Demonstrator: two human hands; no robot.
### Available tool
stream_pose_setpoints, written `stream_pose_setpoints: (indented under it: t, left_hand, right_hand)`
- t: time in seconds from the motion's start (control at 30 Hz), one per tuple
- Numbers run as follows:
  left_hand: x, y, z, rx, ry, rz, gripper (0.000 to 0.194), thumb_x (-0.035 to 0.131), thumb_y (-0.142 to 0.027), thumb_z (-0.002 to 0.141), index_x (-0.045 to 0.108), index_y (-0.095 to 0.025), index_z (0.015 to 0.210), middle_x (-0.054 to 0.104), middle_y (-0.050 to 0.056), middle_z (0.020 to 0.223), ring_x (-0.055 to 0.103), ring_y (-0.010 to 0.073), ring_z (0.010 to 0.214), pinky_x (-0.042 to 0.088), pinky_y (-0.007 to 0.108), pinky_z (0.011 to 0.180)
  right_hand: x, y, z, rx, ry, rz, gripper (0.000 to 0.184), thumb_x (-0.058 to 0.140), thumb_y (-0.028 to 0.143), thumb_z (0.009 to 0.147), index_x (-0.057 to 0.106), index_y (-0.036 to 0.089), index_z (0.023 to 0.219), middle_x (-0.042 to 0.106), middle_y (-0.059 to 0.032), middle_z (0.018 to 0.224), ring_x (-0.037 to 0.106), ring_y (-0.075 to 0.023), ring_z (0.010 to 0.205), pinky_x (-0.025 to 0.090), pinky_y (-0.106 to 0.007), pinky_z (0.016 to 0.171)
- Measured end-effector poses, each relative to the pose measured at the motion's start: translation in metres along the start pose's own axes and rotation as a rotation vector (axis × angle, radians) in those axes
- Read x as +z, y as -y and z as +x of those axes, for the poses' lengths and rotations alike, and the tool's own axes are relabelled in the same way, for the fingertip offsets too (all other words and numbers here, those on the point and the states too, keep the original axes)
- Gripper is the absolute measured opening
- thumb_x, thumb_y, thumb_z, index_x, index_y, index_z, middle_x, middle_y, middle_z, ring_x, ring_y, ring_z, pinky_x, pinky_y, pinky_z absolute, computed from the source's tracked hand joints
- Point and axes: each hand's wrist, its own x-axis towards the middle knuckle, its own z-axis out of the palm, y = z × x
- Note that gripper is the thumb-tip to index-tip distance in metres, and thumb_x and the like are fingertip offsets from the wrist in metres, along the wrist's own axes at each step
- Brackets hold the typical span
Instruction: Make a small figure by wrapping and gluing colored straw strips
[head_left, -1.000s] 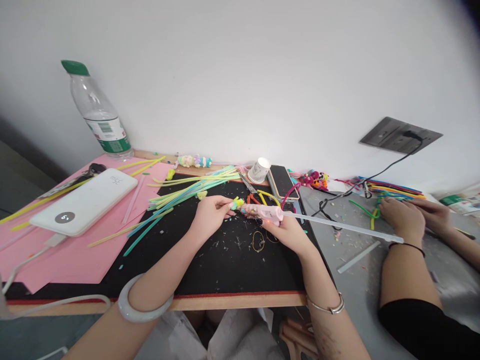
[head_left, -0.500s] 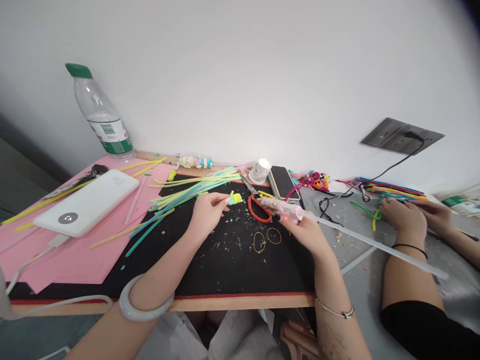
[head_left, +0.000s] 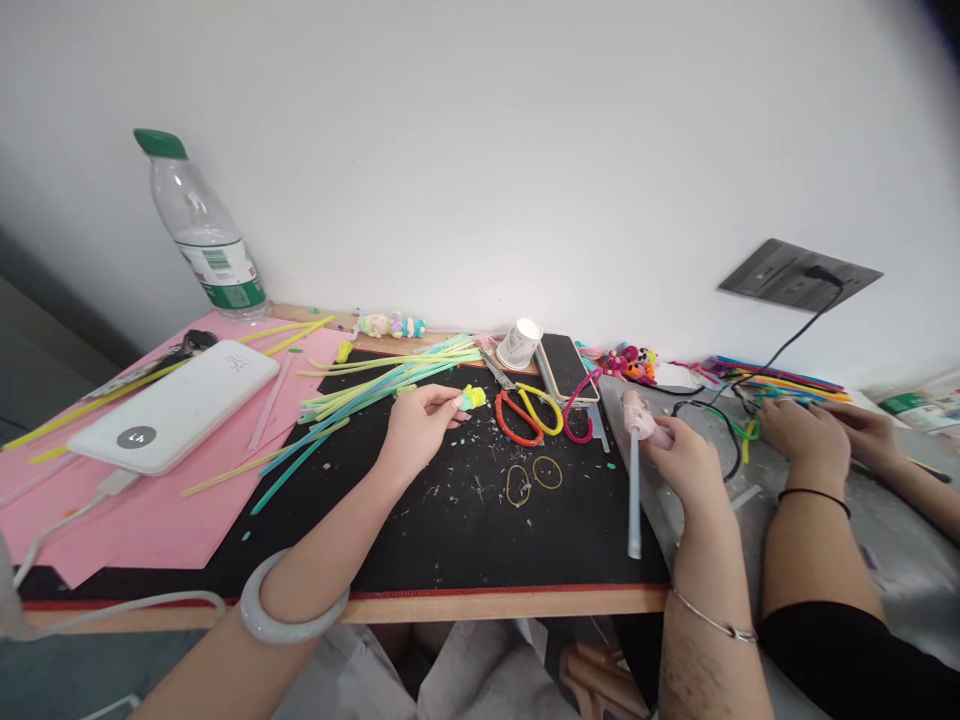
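Note:
Between the thumb and fingers of my left hand point(head_left: 417, 428) is a small yellow and green fuzzy pipe-cleaner piece point(head_left: 473, 398), held just above the black mat point(head_left: 450, 545). My right hand point(head_left: 686, 462) grips a pink hot glue gun point(head_left: 637, 412) over the right edge of the mat. A long translucent glue stick point(head_left: 634, 500) sticks out of the gun's back end towards me. Scissors with orange and yellow wrapped handles point(head_left: 519, 420) lie between my hands. Two rubber bands point(head_left: 547, 472) rest on the mat in front of them, among small scraps.
Loose pipe cleaners point(head_left: 360, 385) lie at my left, beside pink paper point(head_left: 195, 510) and a white power bank point(head_left: 176, 405). Behind are a bottle point(head_left: 202, 230), a paper cup point(head_left: 520, 343) and a phone point(head_left: 566, 365). Another person's hands point(head_left: 806, 440) work at the right, near a black cable point(head_left: 787, 345).
My right hand has moved right with the glue gun, away from the left hand's piece, uncovering the scissors' handles. The glue stick has swung from pointing right to pointing towards me.

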Motion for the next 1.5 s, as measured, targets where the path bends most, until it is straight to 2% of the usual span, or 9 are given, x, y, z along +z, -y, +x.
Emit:
stream_pose_setpoints:
  t: [0.13,0.23,0.4,0.5,0.63,0.8,1.2,1.37,1.5]
  left_hand:
    - [0.001,0.0,-0.001,0.033,0.012,0.027,0.02,0.06,-0.027,0.073,0.065,-0.012,0.085,0.069,0.007,0.078,0.067,0.0169,0.069,0.054,0.031,0.067]
    - [0.001,0.001,-0.002,0.067,0.026,0.07,0.019,0.059,-0.027,0.075,0.065,-0.012,0.085,0.069,0.007,0.077,0.067,0.0174,0.069,0.054,0.031,0.067]
    - [0.002,0.003,-0.004,0.162,0.046,0.16,0.017,0.055,-0.027,0.077,0.065,-0.015,0.085,0.068,0.006,0.075,0.067,0.0175,0.069,0.054,0.03,0.065]
    - [0.002,0.005,-0.005,0.25,0.068,0.239,0.017,0.054,-0.026,0.078,0.066,-0.016,0.084,0.068,0.005,0.076,0.066,0.0171,0.069,0.053,0.029,0.065]
    - [0.002,0.005,-0.005,0.345,0.118,0.334,0.017,0.051,-0.024,0.08,0.066,-0.017,0.085,0.067,0.005,0.078,0.065,0.0157,0.069,0.052,0.027,0.065]
    - [0.002,0.001,-0.007,0.436,0.157,0.406,0.019,0.049,-0.02,0.081,0.067,-0.018,0.087,0.066,0.004,0.078,0.063,0.0144,0.068,0.05,0.027,0.066]
    - [0.004,0.002,-0.008,0.449,0.174,0.386,0.018,0.049,-0.02,0.081,0.066,-0.018,0.085,0.065,0.004,0.079,0.063,0.0142,0.068,0.052,0.027,0.066]
    - [0.006,0.004,-0.008,0.347,0.21,0.294,0.017,0.051,-0.023,0.08,0.066,-0.017,0.086,0.067,0.005,0.08,0.065,0.0151,0.067,0.054,0.028,0.065]
    - [0.008,0.005,-0.008,0.23,0.245,0.155,0.017,0.054,-0.024,0.078,0.065,-0.016,0.088,0.07,0.005,0.082,0.067,0.0163,0.069,0.055,0.03,0.068]
  right_hand:
    - [0.007,-0.001,0.0,-0.025,0.036,-0.113,0.05,0.051,0.026,0.068,0.059,0.013,0.115,0.065,-0.0158,0.104,0.052,-0.0334,0.105,0.034,-0.045,0.086]
    - [0.005,0.002,-0.008,-0.03,0.001,-0.076,0.043,0.05,0.027,0.071,0.063,0.012,0.109,0.066,-0.0167,0.099,0.054,-0.0335,0.103,0.036,-0.045,0.084]
    - [-0.008,0.027,-0.03,-0.021,-0.346,0.268,0.026,0.052,0.034,0.073,0.067,0.014,0.081,0.066,-0.0134,0.082,0.059,-0.0282,0.083,0.043,-0.04,0.074]
    - [-0.015,0.065,-0.045,-0.296,-0.297,0.601,0.021,0.052,0.032,0.078,0.064,0.016,0.083,0.066,-0.0084,0.08,0.06,-0.0199,0.069,0.046,-0.033,0.065]
    - [-0.017,0.121,-0.059,-0.735,-0.101,0.631,0.011,0.057,0.023,0.079,0.063,0.02,0.088,0.064,-0.0047,0.083,0.059,-0.0175,0.074,0.047,-0.031,0.068]
    - [-0.003,0.156,-0.059,-0.979,-0.022,0.687,0.01,0.056,0.019,0.082,0.064,0.022,0.088,0.063,-0.0052,0.089,0.059,-0.0178,0.084,0.047,-0.03,0.074]
    - [0.013,0.157,-0.056,-0.941,-0.04,0.731,0.006,0.056,0.017,0.082,0.061,0.021,0.079,0.062,-0.004,0.084,0.058,-0.0167,0.081,0.046,-0.03,0.074]
    - [0.02,0.157,-0.054,-0.848,-0.065,0.738,0.011,0.053,0.016,0.082,0.054,0.019,0.072,0.057,-0.0019,0.074,0.052,-0.0144,0.067,0.042,-0.027,0.062]
    - [0.023,0.158,-0.054,-0.831,-0.072,0.762,0.012,0.05,0.015,0.083,0.049,0.02,0.072,0.054,-0.0017,0.074,0.05,-0.0144,0.068,0.041,-0.027,0.062]
